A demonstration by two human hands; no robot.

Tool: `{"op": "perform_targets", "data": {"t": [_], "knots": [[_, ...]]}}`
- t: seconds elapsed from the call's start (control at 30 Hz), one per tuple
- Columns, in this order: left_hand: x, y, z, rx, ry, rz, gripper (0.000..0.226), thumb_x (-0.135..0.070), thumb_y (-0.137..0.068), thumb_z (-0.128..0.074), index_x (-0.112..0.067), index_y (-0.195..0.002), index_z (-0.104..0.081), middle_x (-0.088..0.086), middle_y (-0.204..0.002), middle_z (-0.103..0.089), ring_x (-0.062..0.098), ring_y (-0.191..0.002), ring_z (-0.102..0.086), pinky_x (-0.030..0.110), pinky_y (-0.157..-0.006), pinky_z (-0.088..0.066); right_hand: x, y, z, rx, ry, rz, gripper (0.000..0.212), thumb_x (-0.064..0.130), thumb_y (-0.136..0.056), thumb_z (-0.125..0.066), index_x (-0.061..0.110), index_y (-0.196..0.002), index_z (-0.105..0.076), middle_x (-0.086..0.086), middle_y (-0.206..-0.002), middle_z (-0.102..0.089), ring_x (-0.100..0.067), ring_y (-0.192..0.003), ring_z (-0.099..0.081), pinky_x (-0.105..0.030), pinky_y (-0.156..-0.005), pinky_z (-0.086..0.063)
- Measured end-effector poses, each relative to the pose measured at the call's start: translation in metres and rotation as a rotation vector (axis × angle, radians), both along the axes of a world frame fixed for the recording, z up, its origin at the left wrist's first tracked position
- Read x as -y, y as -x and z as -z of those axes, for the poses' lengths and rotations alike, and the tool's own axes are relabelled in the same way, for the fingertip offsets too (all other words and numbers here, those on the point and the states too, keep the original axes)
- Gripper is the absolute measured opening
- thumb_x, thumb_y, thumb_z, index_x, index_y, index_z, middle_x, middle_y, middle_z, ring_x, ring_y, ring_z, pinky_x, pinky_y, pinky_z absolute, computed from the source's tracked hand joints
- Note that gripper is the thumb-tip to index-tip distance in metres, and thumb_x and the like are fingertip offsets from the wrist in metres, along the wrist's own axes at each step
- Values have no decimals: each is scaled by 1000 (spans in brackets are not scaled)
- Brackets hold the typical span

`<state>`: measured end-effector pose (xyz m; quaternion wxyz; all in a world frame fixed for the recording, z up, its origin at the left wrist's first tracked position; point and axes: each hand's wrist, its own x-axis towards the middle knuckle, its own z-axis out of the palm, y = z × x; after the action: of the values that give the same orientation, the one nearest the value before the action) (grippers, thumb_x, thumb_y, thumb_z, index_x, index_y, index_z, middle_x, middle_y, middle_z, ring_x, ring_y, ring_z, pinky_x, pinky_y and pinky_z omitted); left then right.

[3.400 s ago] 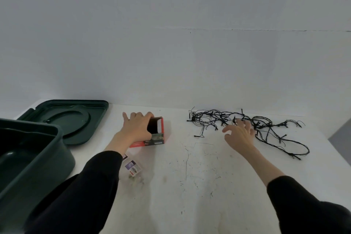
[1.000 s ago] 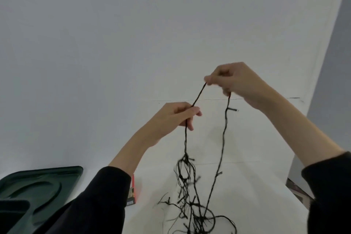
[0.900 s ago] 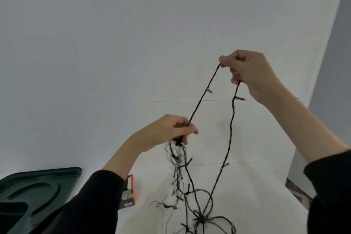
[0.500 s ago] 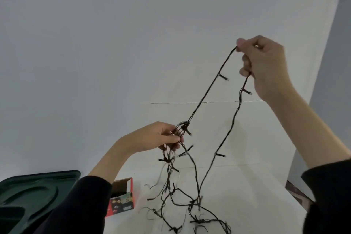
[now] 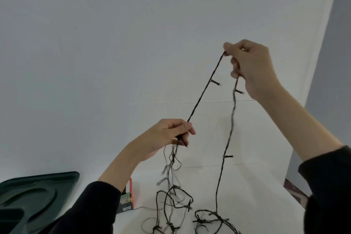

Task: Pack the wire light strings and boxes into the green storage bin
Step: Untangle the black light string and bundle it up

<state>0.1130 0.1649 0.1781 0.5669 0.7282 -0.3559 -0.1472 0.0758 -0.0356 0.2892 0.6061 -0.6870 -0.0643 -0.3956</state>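
Light string (image 5: 201,97), flat on the desk (image 5: 256,195) seconds ago, now hangs between raised hands held apart: right hand (image 5: 252,66) pinches the top, left hand (image 5: 167,135) grips lower down. Judged: untangling underway, packing not begun.

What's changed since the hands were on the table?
The left hand let go of the red box; both hands took the light string and raised it, the right hand pinching it high, the left lower. Its tail, the box and the green lid stay on the table.
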Motion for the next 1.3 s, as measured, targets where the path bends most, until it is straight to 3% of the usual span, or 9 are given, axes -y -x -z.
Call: {"op": "perform_targets", "data": {"t": [0.3,0.47,0.53,0.63,0.77,0.87,0.93,1.03,1.3], "knots": [[-28,-5,-13,5,-235,11,21,-23,-90,-59,-12,-107,-62,-4,-69,-53,9,-47,-43,19,-49,-38,20,-3,21,-20,-107,85,24,20,-92,-59,12,-70,-53,-3,-56,-39,-8,-38,-31,-20,-39,-29],[-46,-12,-15,13,-257,-63,20,-24,-93,-53,-12,-101,-66,-3,-62,-56,10,-49,-45,19,-53,-39,41,-6,12,-14,-247,180,26,21,-92,-57,16,-67,-50,-3,-57,-41,-8,-37,-32,-21,-39,-30],[-50,-13,-19,34,-177,-109,21,-23,-95,-49,-11,-98,-66,-2,-62,-58,13,-63,-59,25,-66,-49,48,-10,16,-99,-63,261,24,21,-90,-59,17,-67,-54,-4,-62,-50,-11,-43,-39,-23,-43,-34],[-43,-9,-30,89,-50,-182,25,-24,-97,-44,-11,-101,-65,1,-65,-59,17,-70,-62,31,-74,-49,42,-8,24,-441,669,366,4,24,-84,-65,23,-87,-67,-4,-89,-65,-16,-76,-54,-27,-66,-41],[-7,8,-59,297,-43,-163,24,-27,-99,-42,-19,-98,-65,8,-64,-53,19,-55,-53,25,-59,-47,-7,11,27,-550,729,-368,43,28,-84,-69,34,-124,-54,8,-115,-61,-5,-107,-55,-28,-94,-41],[8,12,-75,397,-24,-193,25,-26,-99,-42,-13,-93,-63,3,-55,-51,18,-47,-50,24,-53,-45,-27,10,42,-522,619,-613,29,14,-88,-63,25,-114,-56,-1,-84,-67,-17,-84,-65,-38,-89,-50],[0,7,-77,412,-4,-270,25,-26,-98,-44,-13,-87,-62,-4,-50,-48,17,-43,-48,23,-48,-42,-22,8,44,-568,403,-575,21,6,-89,-59,17,-108,-59,-3,-56,-49,-18,-50,-52,-36,-65,-57],[-23,-3,-71,367,30,-366,24,-24,-98,-46,-13,-85,-63,-4,-51,-47,14,-38,-43,20,-40,-36,7,7,39,-575,318,-410,14,0,-87,-57,9,-87,-67,-1,-55,-27,-10,-42,-26,-20,-40,-34],[-39,-20,-39,126,150,-551,26,-21,-98,-43,-12,-78,-59,-4,-45,-48,12,-34,-45,16,-35,-29,53,1,47,-933,808,-306,15,22,-85,-66,10,-82,-74,-1,-54,-47,-15,-50,-43,-27,-56,-48]]}}
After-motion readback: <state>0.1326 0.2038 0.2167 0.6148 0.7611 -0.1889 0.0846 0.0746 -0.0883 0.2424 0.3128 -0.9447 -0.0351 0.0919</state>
